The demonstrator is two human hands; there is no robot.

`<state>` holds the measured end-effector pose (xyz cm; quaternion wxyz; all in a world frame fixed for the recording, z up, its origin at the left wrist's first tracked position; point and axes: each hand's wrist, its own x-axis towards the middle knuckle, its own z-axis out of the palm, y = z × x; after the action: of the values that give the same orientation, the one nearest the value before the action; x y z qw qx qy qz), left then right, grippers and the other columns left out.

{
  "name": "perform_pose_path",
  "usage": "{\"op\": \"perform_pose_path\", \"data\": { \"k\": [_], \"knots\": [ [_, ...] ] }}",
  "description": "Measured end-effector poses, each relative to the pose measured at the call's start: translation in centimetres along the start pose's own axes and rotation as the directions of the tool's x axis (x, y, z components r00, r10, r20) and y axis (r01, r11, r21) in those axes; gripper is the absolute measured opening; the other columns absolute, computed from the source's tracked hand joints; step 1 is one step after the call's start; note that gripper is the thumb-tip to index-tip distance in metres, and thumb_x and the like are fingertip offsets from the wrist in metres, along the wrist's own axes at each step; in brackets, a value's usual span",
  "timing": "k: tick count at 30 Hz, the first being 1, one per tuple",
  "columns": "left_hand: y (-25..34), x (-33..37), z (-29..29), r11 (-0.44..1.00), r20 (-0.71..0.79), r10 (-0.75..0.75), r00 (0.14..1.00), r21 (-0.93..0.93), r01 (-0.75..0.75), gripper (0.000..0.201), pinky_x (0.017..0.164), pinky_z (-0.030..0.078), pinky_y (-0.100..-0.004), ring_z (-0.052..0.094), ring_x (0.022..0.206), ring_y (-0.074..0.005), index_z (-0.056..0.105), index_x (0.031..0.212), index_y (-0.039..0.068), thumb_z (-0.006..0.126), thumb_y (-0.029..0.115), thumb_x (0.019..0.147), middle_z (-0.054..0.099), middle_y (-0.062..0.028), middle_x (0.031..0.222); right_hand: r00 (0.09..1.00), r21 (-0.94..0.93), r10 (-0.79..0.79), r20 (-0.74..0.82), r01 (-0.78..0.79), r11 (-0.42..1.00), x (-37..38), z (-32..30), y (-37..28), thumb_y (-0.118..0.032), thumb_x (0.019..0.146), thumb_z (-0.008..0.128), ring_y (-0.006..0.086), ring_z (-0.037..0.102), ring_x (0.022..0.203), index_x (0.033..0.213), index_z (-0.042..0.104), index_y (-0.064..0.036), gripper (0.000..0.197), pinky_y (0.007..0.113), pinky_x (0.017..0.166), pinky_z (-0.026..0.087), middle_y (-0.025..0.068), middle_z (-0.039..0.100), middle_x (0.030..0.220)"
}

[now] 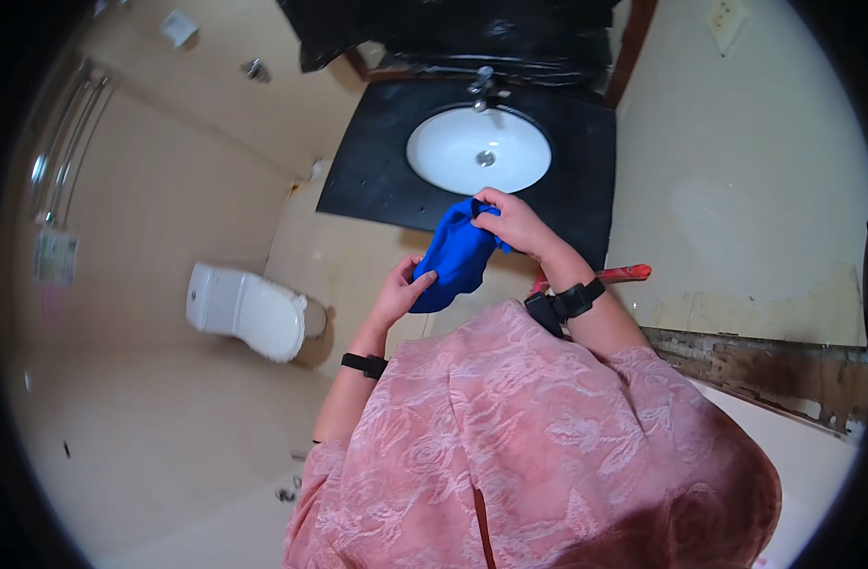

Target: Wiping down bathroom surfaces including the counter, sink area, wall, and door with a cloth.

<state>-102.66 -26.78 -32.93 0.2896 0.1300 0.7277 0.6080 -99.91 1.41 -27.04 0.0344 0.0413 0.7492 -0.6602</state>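
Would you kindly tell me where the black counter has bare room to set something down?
The black counter looks bare between the white basin and the counter's left edge, and between basin and right edge. Behind the basin, the faucet crowds it; in front, the right hand and blue cloth partly hide the counter.

The head-worn fisheye looks steeply down, facing the sink (441, 152).

pink floral-patterned top (510, 427) | short sleeves (330, 467) | black forearm straps (364, 365)
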Motion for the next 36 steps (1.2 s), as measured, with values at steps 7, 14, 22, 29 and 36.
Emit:
{"op": "perform_pose_path", "data": {
  "k": [7,14,22,29,36],
  "knots": [
    [1.9,11.8,-1.7,0.998,0.26,-0.012,0.966,0.066,-0.005,0.025,0.081,0.05,-0.026,0.06,0.089,-0.0079,0.064,0.114,0.003,0.071,0.019,0.097,0.068,0.0002,0.099,0.918,-0.097,0.118,-0.378,-0.167,0.981,0.8,-4.2,5.2,-0.025,0.086,0.07,0.022,0.067,0.086,0.105,0.066,0.0008,0.033,0.035,0.079,0.052,0.0154,0.071,0.094],
    [0.2,23.9,-4.9,0.94,0.4,-0.044,0.916,0.327,-0.097,0.025,0.076,0.051,-0.0251,0.06,0.083,-0.0079,0.068,0.111,0.004,0.073,0.022,0.095,0.069,-0.0013,0.093,0.805,0.196,0.46,-0.375,-0.416,0.888,3.1,-4.1,10.6,-0.036,0.092,0.072,0.0156,0.069,0.079,0.107,0.072,0.0053,0.044,0.03,0.074,0.054,0.0091,0.074,0.092],
    [-0.5,29.5,-17.6,0.544,0.311,0.062,0.948,0.786,-0.293,0.045,0.094,0.05,-0.0403,0.066,0.106,-0.0282,0.065,0.124,0.015,0.079,0.029,0.084,0.071,-0.0114,0.108,0.697,0.226,0.689,-0.198,-0.651,0.724,12.8,4.4,12.4,-0.04,0.093,0.069,0.0175,0.068,0.079,0.107,0.073,-0.0038,0.039,0.031,0.073,0.054,0.0051,0.073,0.094],
    [-6.7,25.0,-15.8,0.341,0.204,0.367,0.908,0.878,-0.335,0.054,0.11,0.021,-0.072,0.031,0.147,-0.0375,0.06,0.134,0.023,0.07,0.047,0.087,0.04,-0.0138,0.155,0.841,-0.596,0.054,-0.539,-0.425,0.681,13.5,5.8,17.4,-0.029,0.092,0.065,0.0356,0.064,0.104,0.108,0.068,-0.0089,0.025,0.047,0.088,0.05,0.0126,0.068,0.107],
    [-12.0,24.3,-14.6,0.248,0.394,0.307,0.866,0.846,-0.473,0.06,0.114,0.012,-0.0747,0.02,0.153,-0.0358,0.049,0.149,0.033,0.056,0.057,0.095,0.031,-0.0097,0.164,0.676,-0.67,-0.118,-0.727,-0.661,0.338,10.2,3.9,21.5,-0.04,0.098,0.058,0.0356,0.035,0.145,0.147,0.048,-0.0105,0.057,0.055,0.117,0.027,0.0162,0.041,0.154]
  ]
}}
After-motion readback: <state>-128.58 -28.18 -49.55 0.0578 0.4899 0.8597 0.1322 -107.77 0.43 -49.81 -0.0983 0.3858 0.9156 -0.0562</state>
